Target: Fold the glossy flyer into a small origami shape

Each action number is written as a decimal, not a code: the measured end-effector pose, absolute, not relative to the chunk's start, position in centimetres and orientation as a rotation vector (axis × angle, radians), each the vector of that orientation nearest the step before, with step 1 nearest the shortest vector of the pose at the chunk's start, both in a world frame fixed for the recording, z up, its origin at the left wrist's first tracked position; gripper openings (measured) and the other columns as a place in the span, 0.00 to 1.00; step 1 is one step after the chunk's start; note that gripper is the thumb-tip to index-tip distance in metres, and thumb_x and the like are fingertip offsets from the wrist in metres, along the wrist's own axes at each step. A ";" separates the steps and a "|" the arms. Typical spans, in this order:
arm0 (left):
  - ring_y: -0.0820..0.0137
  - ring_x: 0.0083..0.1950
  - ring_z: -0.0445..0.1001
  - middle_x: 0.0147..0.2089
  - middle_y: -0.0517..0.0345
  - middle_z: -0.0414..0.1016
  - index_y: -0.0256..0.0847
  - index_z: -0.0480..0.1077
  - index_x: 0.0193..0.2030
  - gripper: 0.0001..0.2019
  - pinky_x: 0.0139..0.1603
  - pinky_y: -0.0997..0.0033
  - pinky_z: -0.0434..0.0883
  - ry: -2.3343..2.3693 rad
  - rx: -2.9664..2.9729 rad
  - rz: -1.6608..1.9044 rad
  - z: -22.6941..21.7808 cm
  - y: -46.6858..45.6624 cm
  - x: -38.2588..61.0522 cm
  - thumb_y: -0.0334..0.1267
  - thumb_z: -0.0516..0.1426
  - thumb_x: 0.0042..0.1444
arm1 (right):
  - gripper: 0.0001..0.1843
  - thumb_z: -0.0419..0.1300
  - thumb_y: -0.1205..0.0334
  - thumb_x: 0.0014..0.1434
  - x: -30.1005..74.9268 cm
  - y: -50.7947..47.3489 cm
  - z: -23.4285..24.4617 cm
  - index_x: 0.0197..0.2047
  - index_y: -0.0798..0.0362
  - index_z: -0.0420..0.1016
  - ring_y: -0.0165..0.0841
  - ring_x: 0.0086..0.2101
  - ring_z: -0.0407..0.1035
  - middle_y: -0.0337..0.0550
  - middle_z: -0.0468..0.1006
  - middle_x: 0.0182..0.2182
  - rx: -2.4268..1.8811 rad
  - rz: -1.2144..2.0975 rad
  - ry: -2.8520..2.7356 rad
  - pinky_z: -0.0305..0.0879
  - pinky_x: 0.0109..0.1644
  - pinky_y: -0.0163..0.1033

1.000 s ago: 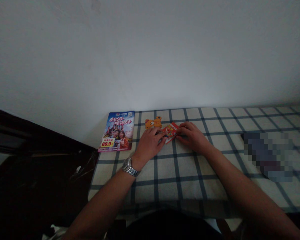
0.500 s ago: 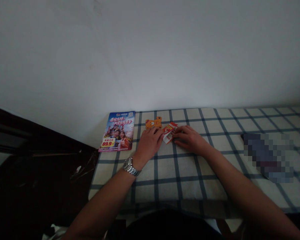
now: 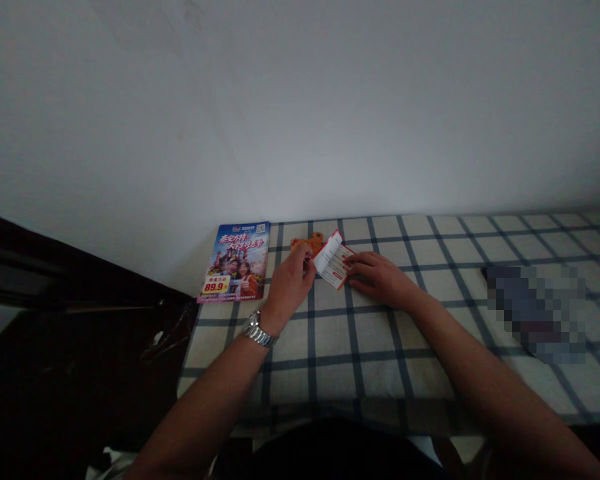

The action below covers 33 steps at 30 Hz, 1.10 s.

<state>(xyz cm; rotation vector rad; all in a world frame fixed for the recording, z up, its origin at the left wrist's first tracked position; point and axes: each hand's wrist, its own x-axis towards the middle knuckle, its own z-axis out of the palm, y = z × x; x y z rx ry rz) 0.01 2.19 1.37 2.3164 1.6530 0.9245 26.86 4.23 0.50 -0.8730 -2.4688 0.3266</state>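
Note:
A small red-and-white folded paper leaflet (image 3: 336,262) lies partly opened, its left flap lifted and white print showing inside. My left hand (image 3: 296,277), with a metal watch (image 3: 259,330) on the wrist, pinches the raised flap between thumb and fingers. At the leaflet's right edge, my right hand (image 3: 377,277) has its fingers curled and holds that side down near the cloth. Just behind my left hand is an orange bear-shaped piece (image 3: 300,244), partly covered by the hand and the flap.
A colourful printed flyer (image 3: 237,263) lies at the left end of the checked cloth (image 3: 325,353). To the right is a dark flat object (image 3: 523,310), blurred by pixelation. A pale wall (image 3: 330,113) rises along the back edge. Dark floor (image 3: 80,373) shows at left.
My left hand has lifted the leaflet's left flap, so the inner printed side now shows. The flap now covers more of the bear. My right hand stays nearly still.

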 end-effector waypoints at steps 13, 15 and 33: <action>0.58 0.49 0.77 0.55 0.49 0.73 0.43 0.70 0.56 0.16 0.48 0.59 0.75 1.957 2.377 0.646 2.5 1.9 0.2 0.49 0.60 0.68 | 0.08 0.63 0.61 0.68 27.0 4.5 0.3 0.50 0.49 0.78 0.47 0.56 0.74 0.52 0.79 0.56 -0.885 0.326 -2.472 0.74 0.60 0.57; 0.56 0.52 0.76 0.56 0.47 0.72 0.43 0.70 0.56 0.16 0.51 0.56 0.75 1.969 2.403 0.619 2.2 2.0 0.2 0.48 0.60 0.68 | 0.08 0.63 0.61 0.68 27.0 4.5 0.3 0.50 0.48 0.78 0.46 0.56 0.74 0.52 0.79 0.56 -0.890 0.329 -2.470 0.74 0.60 0.57; 0.60 0.67 0.70 0.66 0.52 0.72 0.43 0.73 0.59 0.15 0.71 0.52 0.70 1.378 2.605 0.686 0.5 3.0 -0.1 0.27 0.54 0.70 | 0.08 0.63 0.62 0.68 27.0 4.5 0.4 0.50 0.48 0.78 0.45 0.54 0.75 0.50 0.80 0.54 -0.865 0.359 -2.444 0.74 0.59 0.56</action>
